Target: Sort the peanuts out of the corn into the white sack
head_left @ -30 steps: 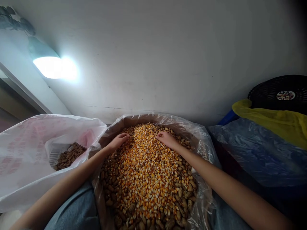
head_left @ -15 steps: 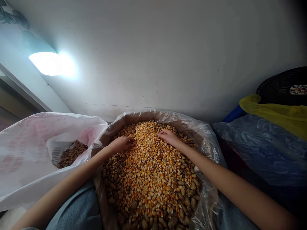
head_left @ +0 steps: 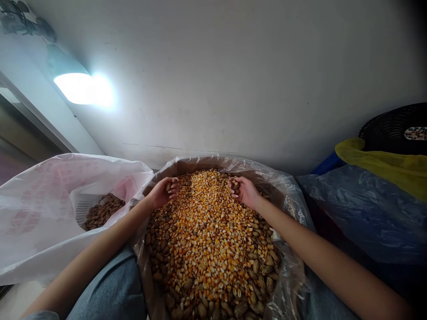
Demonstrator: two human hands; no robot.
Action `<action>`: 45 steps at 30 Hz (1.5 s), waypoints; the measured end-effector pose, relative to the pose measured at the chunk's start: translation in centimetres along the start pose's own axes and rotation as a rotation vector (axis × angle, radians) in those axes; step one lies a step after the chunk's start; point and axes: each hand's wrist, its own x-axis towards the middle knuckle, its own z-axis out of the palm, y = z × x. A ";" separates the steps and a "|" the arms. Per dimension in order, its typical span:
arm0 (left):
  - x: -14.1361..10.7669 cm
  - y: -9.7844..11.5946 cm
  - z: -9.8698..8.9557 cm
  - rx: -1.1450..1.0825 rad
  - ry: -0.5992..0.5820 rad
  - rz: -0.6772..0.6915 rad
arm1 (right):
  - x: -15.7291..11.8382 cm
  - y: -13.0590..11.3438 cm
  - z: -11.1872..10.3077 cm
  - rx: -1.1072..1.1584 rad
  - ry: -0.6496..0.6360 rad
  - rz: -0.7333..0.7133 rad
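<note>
A heap of yellow-orange corn kernels mixed with peanuts in their shells fills a sack lined with clear plastic between my knees. Both hands are raised at the far side of the heap, palms turned up and fingers curled. My left hand cups a few brown peanuts, and my right hand holds some too. Other grains in each hand are hidden by the fingers.
To the left, a white printed sack holds more peanuts. To the right lie a blue plastic sheet, a yellow cloth and a round black mesh object. A white wall stands behind the sack.
Both hands have turned palm up and curled around peanuts, where before they lay palm down on the heap. The view has shifted slightly.
</note>
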 end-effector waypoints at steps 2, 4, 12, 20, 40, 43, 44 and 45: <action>0.2 0.2 -0.4 -0.110 -0.005 -0.057 | -0.1 -0.1 0.2 0.018 -0.017 0.018; 0.5 0.0 -0.5 -0.048 0.032 -0.100 | -0.2 0.0 0.2 -0.001 -0.023 0.043; 1.4 -2.7 0.2 1.252 0.202 0.323 | 0.1 1.4 -0.1 -0.323 0.037 0.009; 1.9 -3.1 0.1 1.298 0.189 0.334 | -0.2 1.2 0.0 -0.760 0.027 -0.073; 0.4 -0.2 0.4 -0.010 0.030 0.069 | -2.6 -0.7 -0.1 -1.377 -0.216 -0.229; 0.8 -0.7 0.2 0.107 0.115 0.070 | -3.5 -0.4 0.4 -1.629 -0.178 -0.222; 0.9 -1.0 0.1 0.165 0.130 0.066 | -3.7 -0.3 0.7 -1.680 -0.164 -0.221; 1.0 -1.2 0.0 0.230 0.141 0.064 | -3.9 -0.2 1.1 -1.719 -0.152 -0.226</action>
